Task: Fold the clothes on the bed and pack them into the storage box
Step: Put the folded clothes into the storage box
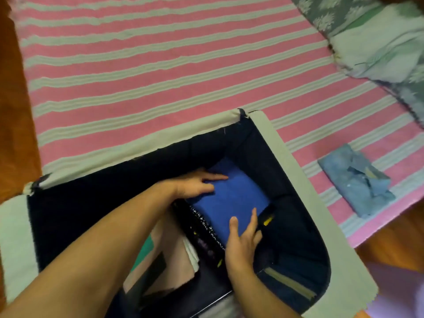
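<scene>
A fabric storage box (298,180) with a pale rim and dark navy lining stands on the bed at the lower middle. Inside it lies a folded blue garment (229,203). My left hand (197,183) rests flat on the garment's far-left edge, fingers spread. My right hand (243,239) presses on its near edge, fingers apart. Beside the blue garment lie a black patterned folded piece (204,235) and a pale pink folded one (176,255). A folded light-blue shirt (355,187) sits on the bed to the right of the box.
The bed carries a pink and white striped sheet (149,65). A grey floral and white bedding heap (378,42) lies at the upper right. Wooden floor (13,111) shows on the left and at the lower right.
</scene>
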Demonstrator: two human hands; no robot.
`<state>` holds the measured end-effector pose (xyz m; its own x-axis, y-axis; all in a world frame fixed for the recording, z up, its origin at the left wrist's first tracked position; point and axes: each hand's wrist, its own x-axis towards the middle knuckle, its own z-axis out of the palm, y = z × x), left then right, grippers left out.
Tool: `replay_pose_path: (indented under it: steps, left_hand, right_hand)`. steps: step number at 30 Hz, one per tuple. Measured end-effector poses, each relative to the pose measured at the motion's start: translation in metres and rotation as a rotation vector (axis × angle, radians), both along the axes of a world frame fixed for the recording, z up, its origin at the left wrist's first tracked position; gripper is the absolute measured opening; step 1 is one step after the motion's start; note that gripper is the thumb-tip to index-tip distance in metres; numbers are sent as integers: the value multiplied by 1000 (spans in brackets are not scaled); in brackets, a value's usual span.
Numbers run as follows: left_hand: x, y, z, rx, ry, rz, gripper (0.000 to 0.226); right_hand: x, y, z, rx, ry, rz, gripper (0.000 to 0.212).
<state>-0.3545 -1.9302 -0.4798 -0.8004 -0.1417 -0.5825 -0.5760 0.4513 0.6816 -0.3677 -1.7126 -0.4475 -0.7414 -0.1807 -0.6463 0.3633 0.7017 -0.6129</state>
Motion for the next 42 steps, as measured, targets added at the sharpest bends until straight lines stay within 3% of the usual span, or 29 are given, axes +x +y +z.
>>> replay_pose_path:
  steps: [2, 4, 6, 8, 10, 12, 14, 15, 19, 22, 26, 33, 35, 37, 40, 42]
  left_hand:
    - [4, 13, -42, -171, -101, -212, 69]
    - [18, 27, -62, -327, -97, -283, 77]
    - [32, 46, -63, -484, -86, -216, 79]
    - [41, 72, -54, -567, -133, 26, 74]
    - [50, 111, -38, -473, -182, 406, 66]
    - [55, 147, -28, -243, -216, 736, 66]
    - [54, 173, -30, -7, -220, 954, 72]
    - [52, 181, -35, 87, -210, 1011, 77]
    - [46, 187, -61, 167, -75, 1061, 90]
    - [46, 180, -77, 188, 18, 1058, 92]
    - [56, 179, -81, 179, 17, 1002, 88]
    - [40, 184, -18, 129, -362, 831, 94]
    - [47, 185, -1, 101, -413, 811, 101]
    - [58, 188, 38, -28, -365, 780, 100]
    - [52, 192, 110, -217, -107, 872, 69]
    - [23, 206, 164, -271, 134, 1038, 47]
  right_hand:
    - [7, 8, -30, 121, -124, 135, 83]
    - [10, 15, -48, 211, -216, 312, 101]
    - [4, 16, -51, 350, -226, 538, 105]
    - [-7, 9, -40, 560, -126, 782, 97]
    - [-21, -2, -22, 718, 82, 955, 80]
    - [-37, -7, -12, 670, 379, 1063, 65]
    - [-55, -10, -15, 524, 507, 1162, 72]
    - [-66, -10, -21, 488, 477, 1220, 78]
    - [-98, -11, -55, 408, 205, 1274, 85]
    - [-94, -2, -72, 366, 182, 1184, 86]
    - [-80, 6, -75, 464, 189, 1199, 87]
    - [-73, -38, -24, 755, 120, 1345, 83]
    - [-57, -45, 4, 684, 133, 1428, 83]
    - [-50, -36, 57, 426, 189, 1495, 73]
    - [-69, -7, 136, -103, 470, 1404, 53]
    - [-109, 24, 181, -332, 603, 1204, 40]
